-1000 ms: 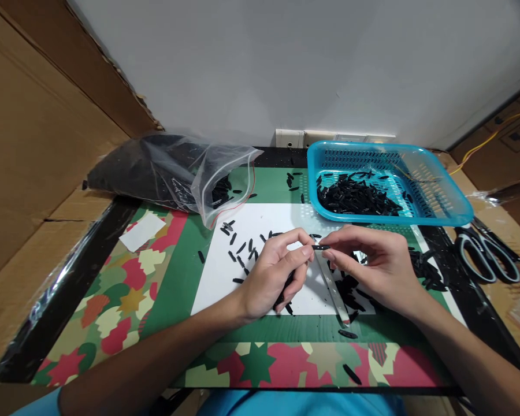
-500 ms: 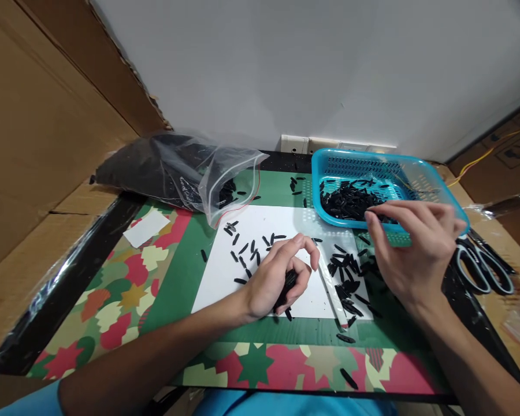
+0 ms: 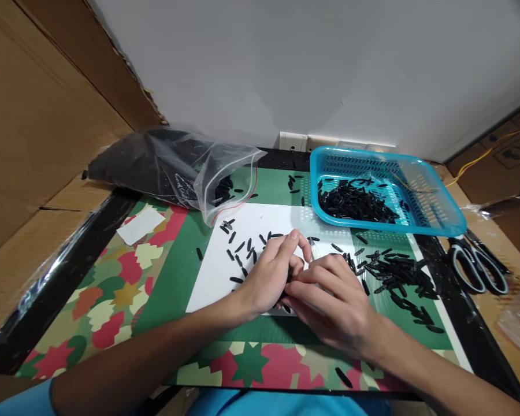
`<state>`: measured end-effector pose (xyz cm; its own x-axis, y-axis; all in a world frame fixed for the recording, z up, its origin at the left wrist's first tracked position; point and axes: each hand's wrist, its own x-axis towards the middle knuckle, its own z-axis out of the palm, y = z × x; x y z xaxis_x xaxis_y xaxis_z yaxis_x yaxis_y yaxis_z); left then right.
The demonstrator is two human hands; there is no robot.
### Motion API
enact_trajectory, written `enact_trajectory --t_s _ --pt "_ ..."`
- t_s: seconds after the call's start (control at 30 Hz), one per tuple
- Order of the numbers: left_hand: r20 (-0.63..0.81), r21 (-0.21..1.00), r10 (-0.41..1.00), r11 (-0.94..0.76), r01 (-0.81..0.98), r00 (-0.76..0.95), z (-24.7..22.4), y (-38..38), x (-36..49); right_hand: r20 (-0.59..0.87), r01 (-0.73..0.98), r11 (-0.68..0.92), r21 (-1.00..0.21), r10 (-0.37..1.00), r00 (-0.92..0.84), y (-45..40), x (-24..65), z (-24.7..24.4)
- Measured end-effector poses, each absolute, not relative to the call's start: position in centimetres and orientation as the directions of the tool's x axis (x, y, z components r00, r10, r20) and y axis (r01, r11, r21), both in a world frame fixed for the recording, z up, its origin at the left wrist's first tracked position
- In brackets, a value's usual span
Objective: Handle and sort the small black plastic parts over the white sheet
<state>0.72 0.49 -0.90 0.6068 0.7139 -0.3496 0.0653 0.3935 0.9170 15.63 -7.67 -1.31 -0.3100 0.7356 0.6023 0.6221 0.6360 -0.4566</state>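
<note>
Cupping a clump of black bits (image 3: 289,276) in the left hand (image 3: 264,280), mid-frame, with curled fingers around the clump. Reaching into it with the bunched fingertips of the right hand (image 3: 344,303), but can't tell if clamped on a bit or just touching. Would guess feather-light, stiff and maybe brittle, so probably easy to snap or spill from a loose palm. Best to pinch each one gently at the middle, not the tips. More strewn over the paper (image 3: 208,289) around the left hand, plus a loose heap (image 3: 401,274) right of centre. Another pile in the basket (image 3: 458,215), upper right, and loads in the bag (image 3: 151,167), upper left. Looks floppy and slick, so better to grab by the full end, not the open mouth.
</note>
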Motion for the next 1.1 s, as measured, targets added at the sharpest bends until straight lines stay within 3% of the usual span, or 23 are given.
enact_trajectory --t_s 0.2,0.37,0.53,0.8,1.1 --pt "-0.29 0.935 0.735 0.355 0.016 0.614 -1.1 0.7 0.9 0.649 0.549 0.694 -0.466 0.69 -0.321 -7.7 15.7 -1.5" --pt "-0.382 0.891 0.671 0.449 0.06 0.635 -0.5 0.8 0.6 0.705 0.531 0.656 -0.536 0.694 -0.145 -7.2 17.0 -0.4" --pt "-0.343 0.878 0.608 0.479 0.015 0.716 -0.3 0.7 0.2 0.707 0.58 0.593 -0.558 0.706 -0.043 -6.4 18.5 -0.5" --pt "-0.238 0.905 0.564 0.423 -0.03 0.79 -0.2 0.7 -0.2 0.686 0.588 0.567 -0.577 0.727 -0.028 -6.0 18.8 -1.1" --pt "-0.213 0.904 0.57 0.424 -0.061 0.794 -0.1 0.5 -0.3 0.667 0.592 0.554 -0.585 0.744 -0.037 -6.0 19.1 -1.0"
